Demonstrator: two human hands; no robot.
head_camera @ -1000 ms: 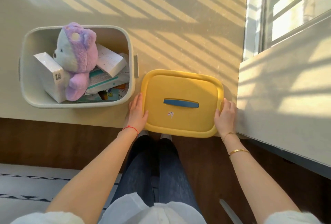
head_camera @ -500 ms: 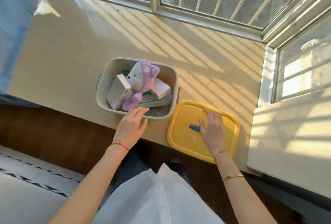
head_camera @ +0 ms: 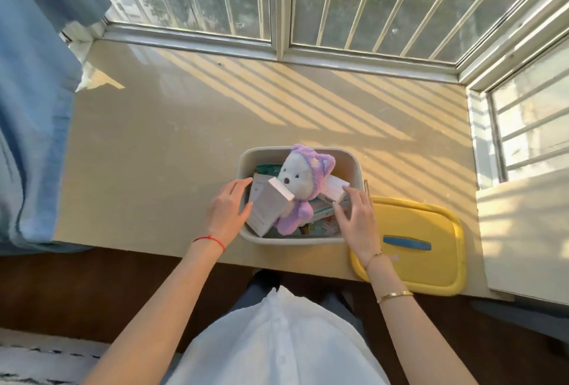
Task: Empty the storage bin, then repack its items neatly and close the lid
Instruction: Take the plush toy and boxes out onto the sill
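A grey storage bin (head_camera: 345, 155) stands open on the beige sill near its front edge. Inside it sits a purple and white plush bear (head_camera: 300, 183) among white boxes (head_camera: 269, 206) and flat packets. The yellow lid (head_camera: 431, 264) with a blue handle lies flat to the bin's right, overhanging the sill edge. My left hand (head_camera: 226, 210) is spread at the bin's left rim, fingers apart. Over the bin's right side, my right hand (head_camera: 357, 221) has its fingers apart, fingertips near a small white box (head_camera: 334, 189). Neither hand grips anything.
The beige sill (head_camera: 184, 144) stretches left and back to barred windows (head_camera: 277, 0). A blue curtain (head_camera: 27, 107) hangs at the left. A white ledge (head_camera: 523, 240) rises at the right. Dark floor and my white shirt lie below.
Both hands left the yellow lid and moved to the bin, left to its left rim, right over its right side. The view tilted up, showing the windows.
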